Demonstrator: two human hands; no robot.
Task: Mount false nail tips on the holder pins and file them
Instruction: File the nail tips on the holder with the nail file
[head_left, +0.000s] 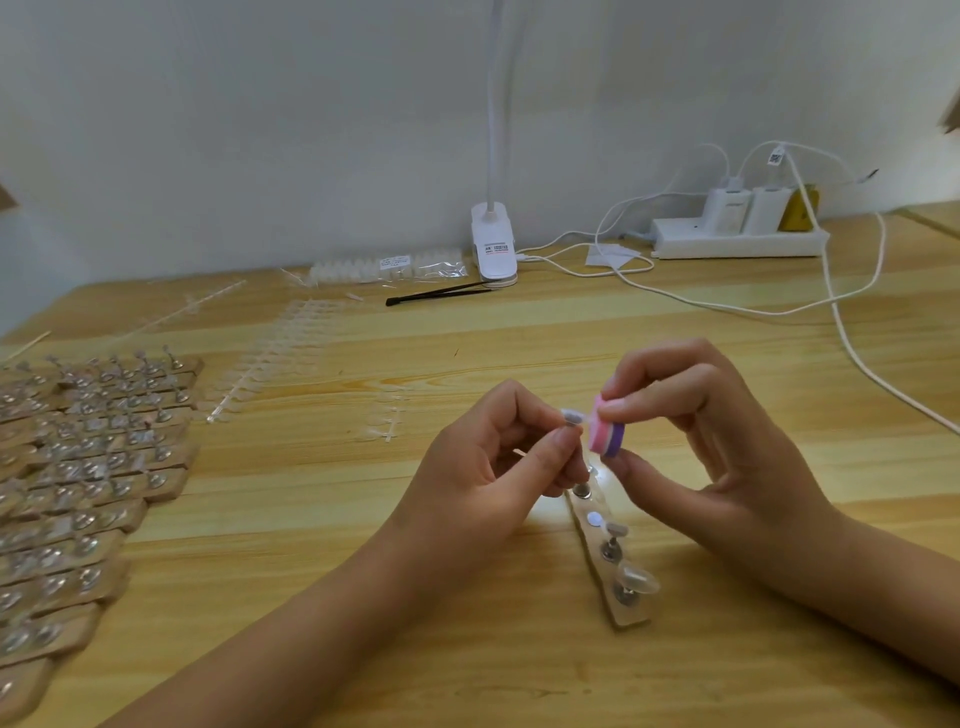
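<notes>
My left hand pinches a holder pin with a clear false nail tip on its top, lifted above the table. My right hand grips a small pink and purple file block between thumb and fingers, its edge touching the nail tip. Below both hands lies a wooden holder strip with metal pins; two of its pins carry clear nail tips.
Many wooden holder strips with mounted tips cover the left of the table. Clear nail tip sprues lie in the middle left. At the back are bagged tips, black tweezers, a clip lamp, and a power strip with white cables.
</notes>
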